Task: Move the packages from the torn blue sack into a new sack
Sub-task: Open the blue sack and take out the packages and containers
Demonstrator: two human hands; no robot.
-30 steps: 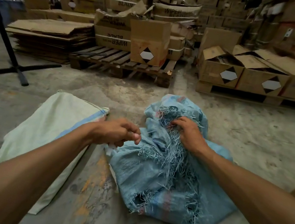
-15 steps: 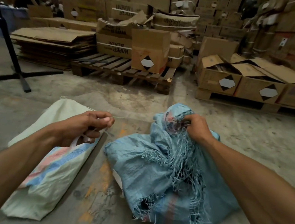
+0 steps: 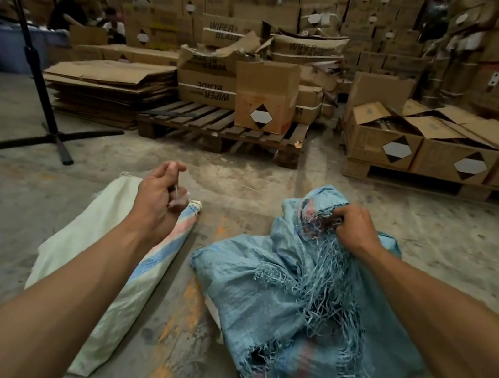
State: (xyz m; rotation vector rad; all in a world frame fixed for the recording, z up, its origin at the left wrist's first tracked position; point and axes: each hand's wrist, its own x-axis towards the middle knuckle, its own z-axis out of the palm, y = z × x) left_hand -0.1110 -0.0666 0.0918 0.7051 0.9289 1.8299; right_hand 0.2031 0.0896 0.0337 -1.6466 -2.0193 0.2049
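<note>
Clearly the job is at its start, as I judge it: the blue sack (image 3: 306, 297) lies bulging on the concrete floor (image 3: 275, 186) with its load inside, and no packages can be seen out of it, only a pale edge that peeps from under its left side and that I cannot identify. Its weave is frayed into long loose strands, with holes near the front. The right hand (image 3: 355, 228) grips the bunched top of it, fingers curled tight into the torn fabric. The left hand (image 3: 161, 197) is raised over the new sack (image 3: 94, 242), fingers curled and pinching a thin pale thread; where the thread leads is too fine to tell. This white sack with its blue and pink stripe lies flat and looks empty, just beside the torn one, a strip of floor between them. So the opening of the old sack seems to be the step in hand; the whole transfer is left to do, and the new sack's mouth is not yet spread.
</note>
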